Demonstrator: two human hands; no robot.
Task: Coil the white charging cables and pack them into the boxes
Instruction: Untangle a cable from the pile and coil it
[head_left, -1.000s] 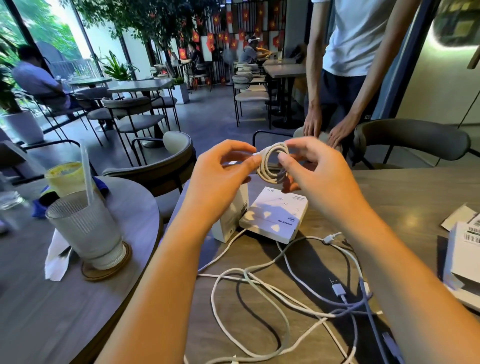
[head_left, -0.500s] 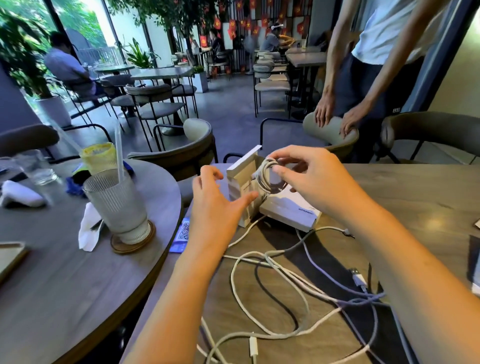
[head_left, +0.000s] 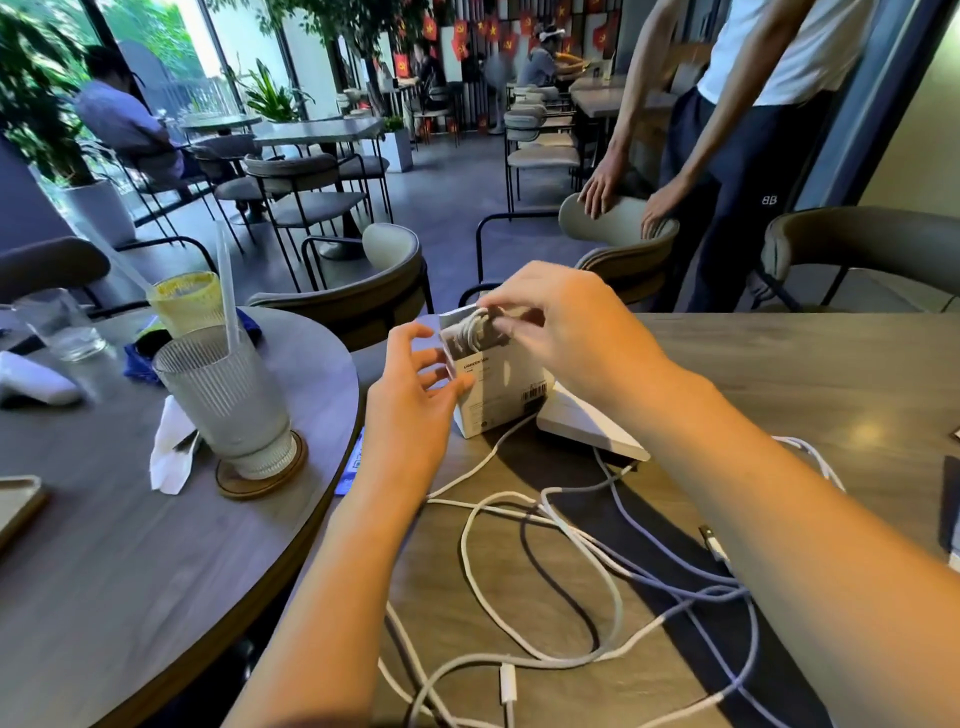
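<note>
Head view: landmark is the upright white box (head_left: 498, 384), standing on the wooden table (head_left: 779, 374).
Right hand (head_left: 566, 332): above the box's open top, fingers pinching the coiled cable (head_left: 475, 327), which sits at the mouth and partly inside.
Left hand (head_left: 415, 395): just left of the box, thumb and fingertips steadying its side; loose grasp, not clenched.
Second box (head_left: 587, 426): lying flat just right of the upright one; whether filled, cannot tell.
Loose cables (head_left: 545, 571): white and lilac tangle on the table, nearer the wearer than the box, uncoiled.
Progress: judged early; one coil going in, box not closed, several cables left to wind and pack.
</note>
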